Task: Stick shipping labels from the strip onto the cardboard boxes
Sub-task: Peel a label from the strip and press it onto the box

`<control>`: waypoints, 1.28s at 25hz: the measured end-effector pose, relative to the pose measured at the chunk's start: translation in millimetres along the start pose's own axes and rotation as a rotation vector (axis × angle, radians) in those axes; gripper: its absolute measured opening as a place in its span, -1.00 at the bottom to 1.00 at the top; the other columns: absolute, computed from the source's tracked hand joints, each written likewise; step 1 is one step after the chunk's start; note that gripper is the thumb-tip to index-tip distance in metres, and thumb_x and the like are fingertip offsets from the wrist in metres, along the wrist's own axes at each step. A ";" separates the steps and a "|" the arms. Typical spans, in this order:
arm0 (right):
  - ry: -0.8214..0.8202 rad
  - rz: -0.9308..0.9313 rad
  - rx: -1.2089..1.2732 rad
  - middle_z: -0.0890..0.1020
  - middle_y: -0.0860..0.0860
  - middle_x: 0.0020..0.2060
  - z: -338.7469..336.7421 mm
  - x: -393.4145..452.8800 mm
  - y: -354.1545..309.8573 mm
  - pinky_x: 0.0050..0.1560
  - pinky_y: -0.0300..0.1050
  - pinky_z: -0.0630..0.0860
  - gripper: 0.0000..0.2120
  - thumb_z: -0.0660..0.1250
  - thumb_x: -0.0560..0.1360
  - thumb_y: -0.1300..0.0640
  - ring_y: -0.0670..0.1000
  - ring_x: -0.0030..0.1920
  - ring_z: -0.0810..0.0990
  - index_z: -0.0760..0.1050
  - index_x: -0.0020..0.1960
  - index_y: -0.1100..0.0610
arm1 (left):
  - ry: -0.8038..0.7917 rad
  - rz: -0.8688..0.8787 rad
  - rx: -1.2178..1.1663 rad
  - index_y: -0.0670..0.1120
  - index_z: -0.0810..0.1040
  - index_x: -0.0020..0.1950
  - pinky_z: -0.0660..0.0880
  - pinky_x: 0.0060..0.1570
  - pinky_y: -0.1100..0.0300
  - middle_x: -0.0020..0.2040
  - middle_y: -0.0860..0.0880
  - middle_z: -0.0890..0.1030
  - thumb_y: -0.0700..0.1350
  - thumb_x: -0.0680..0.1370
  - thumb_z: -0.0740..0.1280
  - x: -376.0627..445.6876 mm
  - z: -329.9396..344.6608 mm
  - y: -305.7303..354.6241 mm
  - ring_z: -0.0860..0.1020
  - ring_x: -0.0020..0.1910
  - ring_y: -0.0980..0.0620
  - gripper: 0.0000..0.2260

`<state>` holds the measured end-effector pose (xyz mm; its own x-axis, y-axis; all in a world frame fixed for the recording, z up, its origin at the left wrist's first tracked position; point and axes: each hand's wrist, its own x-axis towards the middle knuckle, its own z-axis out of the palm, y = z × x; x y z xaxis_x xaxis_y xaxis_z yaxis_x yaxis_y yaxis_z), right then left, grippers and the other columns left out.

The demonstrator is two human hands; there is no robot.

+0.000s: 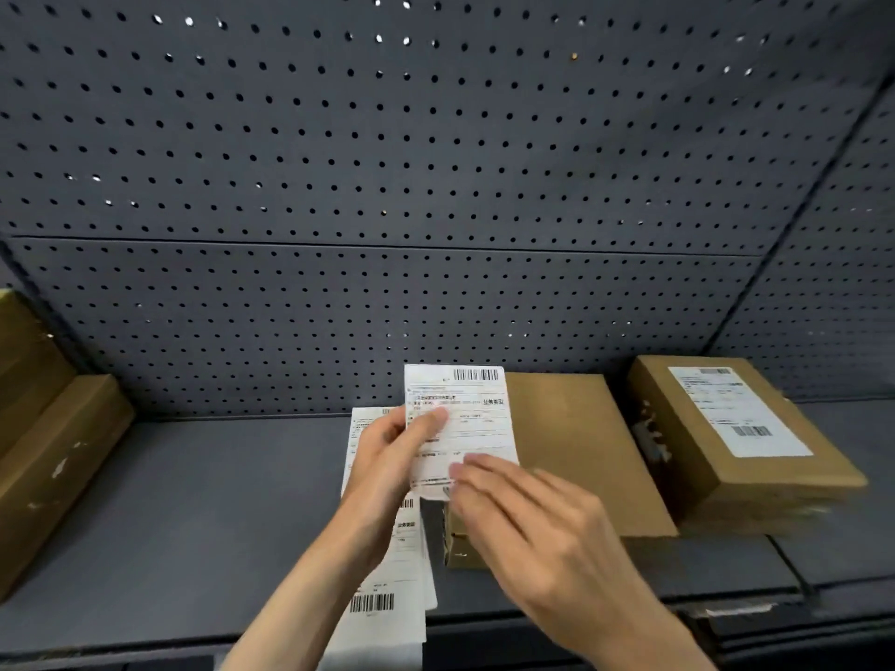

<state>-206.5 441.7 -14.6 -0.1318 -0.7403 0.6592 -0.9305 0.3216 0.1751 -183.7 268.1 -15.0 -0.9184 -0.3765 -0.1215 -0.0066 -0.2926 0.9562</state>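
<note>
My left hand (387, 457) grips a white shipping label (467, 418) by its left edge and holds it upright above the shelf. The fingertips of my right hand (532, 530) touch the label's lower edge; whether they pinch it I cannot tell. Under my left forearm the label strip (387, 602) lies on the shelf and hangs over its front edge. Right behind the held label sits a plain cardboard box (576, 447) with no label on top. To its right lies a second cardboard box (741, 428) with a white label stuck on its top.
Two more cardboard boxes (53, 457) lean at the far left of the grey shelf (218, 525). A dark perforated panel (387, 186) forms the back wall, with a side panel at the right. The shelf's front edge runs along the bottom.
</note>
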 end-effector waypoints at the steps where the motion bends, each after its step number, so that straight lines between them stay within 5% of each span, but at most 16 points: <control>1: -0.032 0.000 0.026 0.74 0.09 0.10 2.2 -5.4 -2.8 0.02 -0.05 0.67 -0.83 0.34 0.63 0.15 0.06 0.16 0.69 0.69 0.08 0.19 | 0.045 0.013 0.016 -0.23 0.66 0.05 0.59 0.00 0.03 -0.01 -0.16 0.74 -0.18 0.58 0.34 0.7 2.7 -2.6 0.69 0.03 -0.18 -0.84; 4: -0.017 0.192 0.230 0.71 -0.01 0.16 -0.4 -19.0 1.3 0.23 -0.11 0.53 -0.68 0.37 0.61 -0.07 0.01 0.28 0.61 0.70 0.05 0.17 | 0.069 0.032 0.065 -0.22 0.66 0.00 0.60 -0.14 0.12 -0.09 -0.10 0.76 -0.26 0.57 0.33 2.1 10.5 -11.6 0.69 -0.13 -0.03 -0.88; 6: 0.091 0.519 0.416 0.68 -0.11 0.16 -2.6 -25.0 12.3 0.28 -0.19 0.44 -0.62 0.33 0.59 -0.18 -0.06 0.29 0.58 0.69 0.05 0.13 | 0.049 0.052 0.082 -0.19 0.67 0.01 0.61 -0.23 0.21 -0.10 -0.05 0.76 -0.25 0.58 0.33 2.6 13.5 -15.0 0.70 -0.16 0.03 -0.88; 9: 0.225 1.112 0.718 0.73 -0.17 -0.06 -0.6 -28.5 35.7 0.01 -0.34 0.54 -0.87 0.46 0.54 0.00 -0.14 0.03 0.66 0.66 0.03 0.04 | 0.001 0.020 0.078 -0.16 0.67 0.04 0.62 -0.20 0.21 -0.06 -0.05 0.76 -0.22 0.58 0.33 5.2 23.2 -25.3 0.72 -0.10 -0.01 -0.88; 11: 0.155 1.320 0.957 0.76 -0.13 -0.16 6.3 -31.9 48.3 -0.22 -0.36 0.55 -0.97 0.49 0.51 0.22 -0.15 -0.14 0.70 0.68 -0.06 0.12 | -0.045 0.020 0.114 -0.16 0.67 0.05 0.61 -0.20 0.25 -0.05 -0.04 0.76 -0.22 0.58 0.34 8.0 31.1 -32.1 0.72 -0.08 0.00 -0.87; 18: 0.150 1.429 0.987 0.78 -0.05 -0.19 12.6 -52.3 72.1 -0.35 -0.33 0.55 -0.97 0.47 0.53 0.25 -0.07 -0.18 0.75 0.70 -0.06 0.18 | -0.008 -0.007 0.240 -0.13 0.71 -0.07 0.62 -0.11 0.13 -0.15 -0.02 0.77 -0.04 0.51 0.46 25.6 48.5 -47.3 0.73 -0.13 0.01 -0.84; 23: 0.203 1.500 0.977 0.78 -0.05 -0.21 17.2 -66.4 107.4 -0.46 -0.33 0.48 -0.96 0.45 0.54 0.27 -0.13 -0.28 0.71 0.69 -0.05 0.19 | 0.040 -0.085 0.216 -0.20 0.70 -0.12 0.52 -0.49 0.21 -0.26 -0.17 0.73 -0.15 0.55 0.41 44.5 55.6 -57.3 0.65 -0.36 -0.05 -0.86; 32: 0.084 1.433 0.879 0.77 -0.06 -0.24 51.4 -67.1 157.0 -0.43 -0.28 0.49 -0.86 0.43 0.58 0.20 -0.16 -0.32 0.68 0.70 -0.14 0.10 | 0.099 -0.018 0.446 -0.14 0.66 -0.24 0.40 -0.55 0.23 -0.34 -0.06 0.68 -0.09 0.53 0.43 82.4 80.9 -72.7 0.57 -0.47 0.00 -0.81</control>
<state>-361.2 511.5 -68.9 -0.9914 -0.1229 -0.0457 0.0156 0.2352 -0.9718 -291.0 329.5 -73.1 -0.8746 -0.4634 -0.1429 -0.2113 0.0988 0.9724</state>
